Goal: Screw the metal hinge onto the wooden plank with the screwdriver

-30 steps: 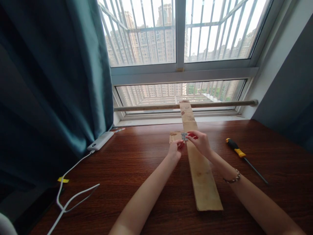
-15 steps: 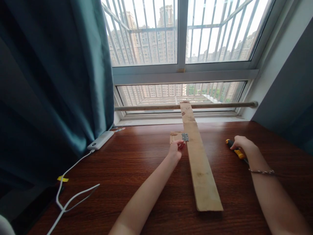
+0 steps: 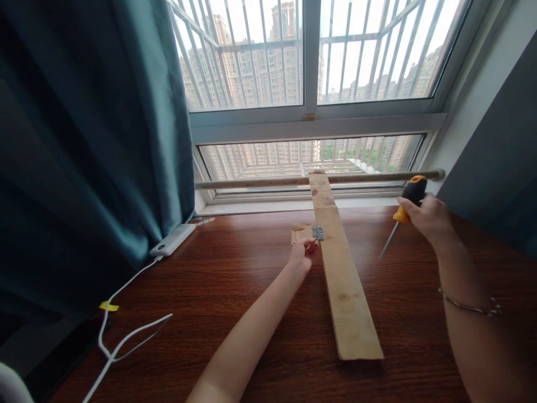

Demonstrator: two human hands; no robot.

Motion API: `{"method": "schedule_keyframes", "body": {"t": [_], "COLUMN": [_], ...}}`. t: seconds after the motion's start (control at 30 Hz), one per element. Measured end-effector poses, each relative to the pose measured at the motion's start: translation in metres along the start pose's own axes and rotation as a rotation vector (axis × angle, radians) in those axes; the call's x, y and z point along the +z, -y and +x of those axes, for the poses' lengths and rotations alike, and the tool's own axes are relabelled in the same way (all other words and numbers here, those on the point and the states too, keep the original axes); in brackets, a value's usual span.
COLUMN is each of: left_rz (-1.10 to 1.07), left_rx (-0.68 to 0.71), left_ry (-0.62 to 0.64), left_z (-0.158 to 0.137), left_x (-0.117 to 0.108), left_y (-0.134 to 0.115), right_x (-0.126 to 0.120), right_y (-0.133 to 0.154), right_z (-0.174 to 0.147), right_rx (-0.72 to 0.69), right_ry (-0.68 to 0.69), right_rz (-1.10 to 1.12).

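A teal curtain hangs beside the window, a white cable (looped) nearby

Daylit barred window beyond blue curtain, brown tabletop

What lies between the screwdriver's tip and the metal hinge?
In the head view: a strip of tabletop, then the long board, up to the hinge.

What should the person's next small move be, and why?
Probably bring the black-and-yellow-handled screwdriver to the grey metal hinge, tip first. The right hand holds the screwdriver tip-down, apart from the hinge; the left hand is at the hinge's near edge, and the hinge appears to span the long pale wooden board and the short flat tan piece beside it.
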State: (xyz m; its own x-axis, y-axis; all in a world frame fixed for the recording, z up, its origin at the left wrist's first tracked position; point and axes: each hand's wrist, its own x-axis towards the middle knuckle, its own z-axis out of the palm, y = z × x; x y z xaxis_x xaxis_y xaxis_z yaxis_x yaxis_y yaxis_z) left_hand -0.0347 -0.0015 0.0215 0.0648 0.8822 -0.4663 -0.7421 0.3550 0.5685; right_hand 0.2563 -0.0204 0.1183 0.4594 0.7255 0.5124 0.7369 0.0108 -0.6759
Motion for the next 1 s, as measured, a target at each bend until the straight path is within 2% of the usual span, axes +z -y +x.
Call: {"method": "schedule_keyframes", "body": {"t": [0.03, 0.13, 0.2, 0.27, 0.5, 1.0], "left_rz": [-0.003, -0.007, -0.002, -0.004, 0.005, 0.013], "left_rx": [0.000, 0.003, 0.006, 0.009, 0.016, 0.009], "left_ry": [0.002, 0.002, -0.001, -0.002, -0.002, 0.001], "left_z": [0.000, -0.001, 0.000, 0.000, 0.004, 0.001], "left_x": [0.000, 0.000, 0.000, 0.000, -0.003, -0.002], "left_y": [0.000, 0.000, 0.000, 0.000, 0.002, 0.001], "right_x": [-0.003, 0.001, 0.010, 0.022, 0.044, 0.046], "right_y": [0.019, 0.067, 0.087, 0.098, 0.102, 0.101], "right_z": [-0.009, -0.038, -0.051, -0.058, -0.064, -0.065], "right_rx": [0.011, -0.049, -0.106, -0.153, -0.202, -0.223], "right_ry": [-0.012, 0.139, 0.181, 0.185, 0.183, 0.186], "right_rz": [0.099, 0.494, 0.586, 0.586, 0.505, 0.446]}}
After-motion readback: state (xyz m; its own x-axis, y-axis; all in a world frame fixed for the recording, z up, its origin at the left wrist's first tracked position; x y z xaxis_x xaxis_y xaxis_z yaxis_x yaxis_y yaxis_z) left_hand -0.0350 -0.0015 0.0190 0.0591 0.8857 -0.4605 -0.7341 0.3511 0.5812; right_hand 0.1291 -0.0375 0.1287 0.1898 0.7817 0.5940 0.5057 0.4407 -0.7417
